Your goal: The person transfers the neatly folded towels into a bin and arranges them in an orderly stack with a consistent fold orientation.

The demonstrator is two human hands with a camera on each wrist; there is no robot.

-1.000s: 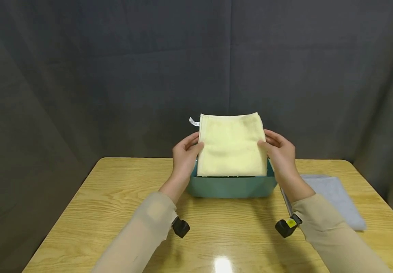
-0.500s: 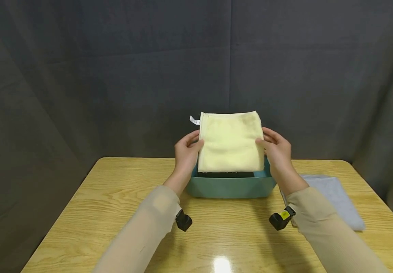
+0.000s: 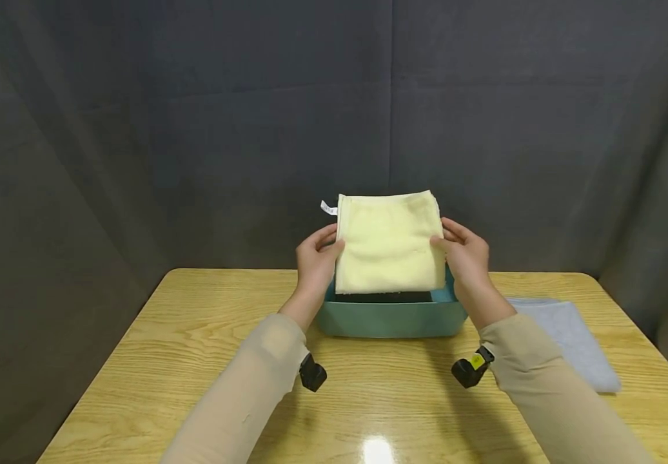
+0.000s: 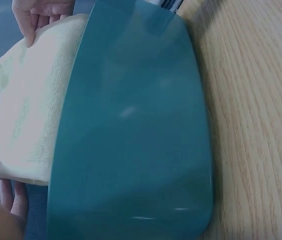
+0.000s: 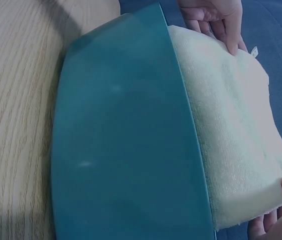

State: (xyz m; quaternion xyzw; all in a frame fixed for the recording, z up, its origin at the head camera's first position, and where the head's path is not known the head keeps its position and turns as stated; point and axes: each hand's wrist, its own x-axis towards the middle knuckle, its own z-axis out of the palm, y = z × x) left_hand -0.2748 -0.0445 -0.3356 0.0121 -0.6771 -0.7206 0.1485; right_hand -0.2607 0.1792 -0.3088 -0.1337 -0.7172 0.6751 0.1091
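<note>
A folded pale yellow towel [image 3: 391, 241] with a small white tag [image 3: 328, 208] at its upper left is held up above a teal bin [image 3: 392, 320]. My left hand [image 3: 314, 261] pinches its left edge, thumb in front and fingers behind. On the opposite edge my right hand [image 3: 466, 258] grips it the same way. Both wrist views show the towel [image 4: 36, 95] beyond the wall of the bin [image 5: 126, 130], a thumb pressing each side. Something dark [image 3: 383, 297] shows inside the bin under the towel's lower edge.
A folded grey-blue cloth [image 3: 569, 341] lies on the wooden table [image 3: 224, 309] to the right, partly behind the right sleeve. A dark curtain [image 3: 253, 129] hangs behind the table's far edge.
The towel has risen slightly from its position a second ago, showing more of the bin's inside. My right hand has shifted a little left with its edge, narrowing the towel's span.
</note>
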